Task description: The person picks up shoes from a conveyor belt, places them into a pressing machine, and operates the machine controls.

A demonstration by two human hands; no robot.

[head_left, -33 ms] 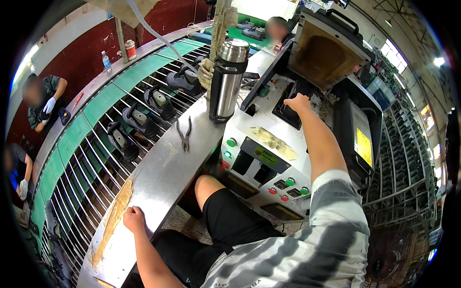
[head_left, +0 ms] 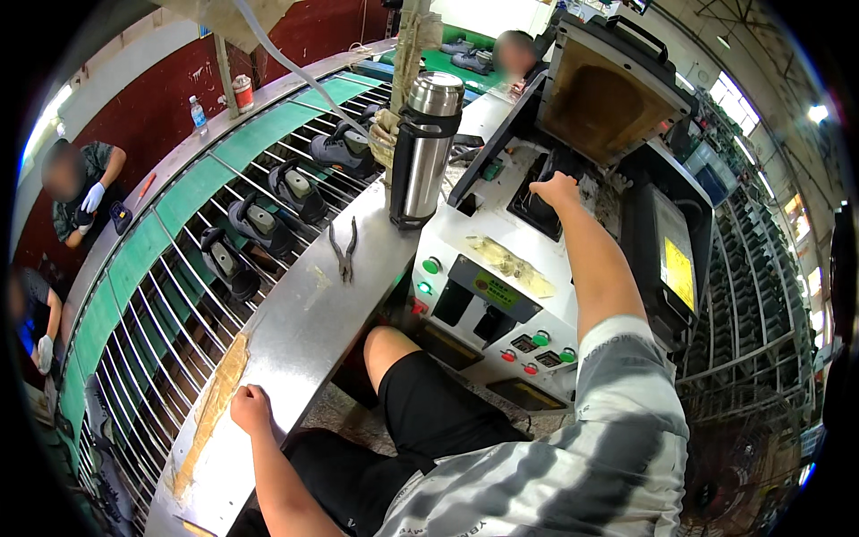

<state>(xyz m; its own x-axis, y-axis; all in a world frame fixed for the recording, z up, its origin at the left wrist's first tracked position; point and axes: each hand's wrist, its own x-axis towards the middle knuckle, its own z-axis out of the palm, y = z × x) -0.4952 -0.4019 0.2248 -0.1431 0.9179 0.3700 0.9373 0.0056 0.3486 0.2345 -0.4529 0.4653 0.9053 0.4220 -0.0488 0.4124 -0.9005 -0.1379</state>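
My right hand (head_left: 557,191) reaches into the open white machine (head_left: 429,237), its fingers closed on a dark shoe (head_left: 537,213) in the recess on top. The hand and the shadow hide part of the shoe. The machine's thick lid (head_left: 608,94) stands raised behind it, its inner pad stained brown. My left hand (head_left: 251,410) rests in a loose fist on the metal table (head_left: 304,313), beside a strip of brown tape (head_left: 213,407). Nothing shows in that fist. Pliers (head_left: 344,251) lie with their handles spread, beyond my left hand.
A steel flask (head_left: 428,152) stands at the table's far end. Several dark shoes (head_left: 259,224) sit on the roller conveyor (head_left: 170,327) at the left. Two gloved co-workers (head_left: 94,192) are across it; another person (head_left: 517,58) is behind the machine. Green and red buttons (head_left: 540,339) line its front.
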